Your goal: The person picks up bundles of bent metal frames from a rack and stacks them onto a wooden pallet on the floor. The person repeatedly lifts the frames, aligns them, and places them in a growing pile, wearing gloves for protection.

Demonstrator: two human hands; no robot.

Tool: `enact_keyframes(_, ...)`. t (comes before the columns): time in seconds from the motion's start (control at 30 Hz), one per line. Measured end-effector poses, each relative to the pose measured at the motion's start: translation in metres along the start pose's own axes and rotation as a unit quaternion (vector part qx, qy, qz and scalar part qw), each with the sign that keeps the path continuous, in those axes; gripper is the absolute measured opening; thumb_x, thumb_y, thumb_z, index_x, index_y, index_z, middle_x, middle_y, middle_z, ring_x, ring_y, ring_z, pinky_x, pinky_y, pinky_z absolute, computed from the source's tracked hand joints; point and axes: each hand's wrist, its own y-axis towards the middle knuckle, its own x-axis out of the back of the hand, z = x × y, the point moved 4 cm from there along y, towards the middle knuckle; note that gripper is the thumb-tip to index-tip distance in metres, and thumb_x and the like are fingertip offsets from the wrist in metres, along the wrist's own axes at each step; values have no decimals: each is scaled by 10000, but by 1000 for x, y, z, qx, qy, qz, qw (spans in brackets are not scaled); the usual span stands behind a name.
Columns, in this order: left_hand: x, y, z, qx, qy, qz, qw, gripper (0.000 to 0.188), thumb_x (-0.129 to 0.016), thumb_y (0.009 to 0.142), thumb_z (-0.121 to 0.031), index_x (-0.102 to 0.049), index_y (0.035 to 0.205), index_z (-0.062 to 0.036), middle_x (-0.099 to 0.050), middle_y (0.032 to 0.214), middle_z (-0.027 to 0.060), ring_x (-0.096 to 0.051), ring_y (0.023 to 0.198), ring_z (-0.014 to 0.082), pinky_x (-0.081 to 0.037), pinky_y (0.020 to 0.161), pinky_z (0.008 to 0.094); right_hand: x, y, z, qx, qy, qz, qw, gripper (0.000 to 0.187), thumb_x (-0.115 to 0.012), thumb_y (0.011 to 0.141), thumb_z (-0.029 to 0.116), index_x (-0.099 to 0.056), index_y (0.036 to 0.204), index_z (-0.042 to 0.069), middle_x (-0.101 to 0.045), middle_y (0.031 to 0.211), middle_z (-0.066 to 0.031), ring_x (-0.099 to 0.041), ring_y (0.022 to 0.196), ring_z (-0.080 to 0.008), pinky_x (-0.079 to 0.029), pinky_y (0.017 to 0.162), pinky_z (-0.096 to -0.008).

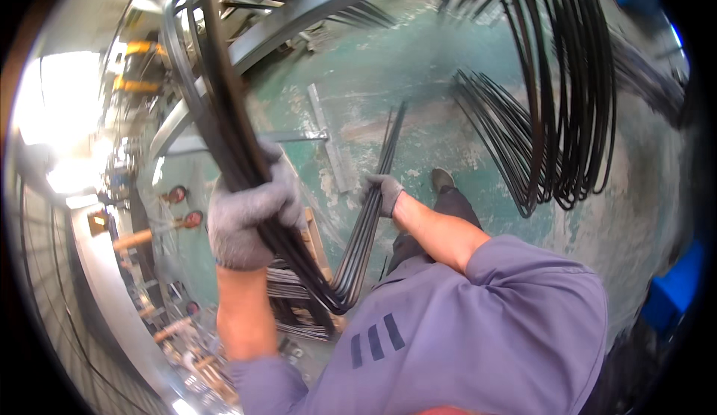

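Grey gloves cover both of my hands. My left hand is raised at the left and wraps round a bundle of bent dark metal rods. From that grip the bundle runs down to a sharp bend near my chest, then back up and away. My right hand closes round the other leg of the same bundle, lower and farther to the right. The rods' upper end at the left reaches a grey metal rail; whether they touch it, I cannot tell.
More bent dark rods hang at the upper right. Below my left arm lies a stack of similar rods beside a wooden pallet. A metal stand foot rests on the worn green floor. A blue container stands far right.
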Motion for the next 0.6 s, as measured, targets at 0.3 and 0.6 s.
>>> enact_keyframes(0.3, 173, -228, 21, -113, -80, -237, 962, 343, -719, 841, 54, -595, 1157, 8, -618, 721, 125, -627, 600, 254, -552, 583, 405, -65, 46, 94, 55, -102, 11, 993, 339, -652, 1076, 258, -571, 766, 148, -524, 634, -6, -550, 558, -206, -551, 587, -410)
enact_keyframes(0.6, 315, -549, 142, -177, -39, -610, 771, 413, -674, 810, 68, -605, 1216, 41, -667, 801, 104, -679, 687, 215, -582, 679, 352, -57, 13, -186, 121, -338, 13, 933, 340, -644, 1065, 181, -439, 794, 175, -337, 667, 39, -392, 555, -138, -376, 517, -330)
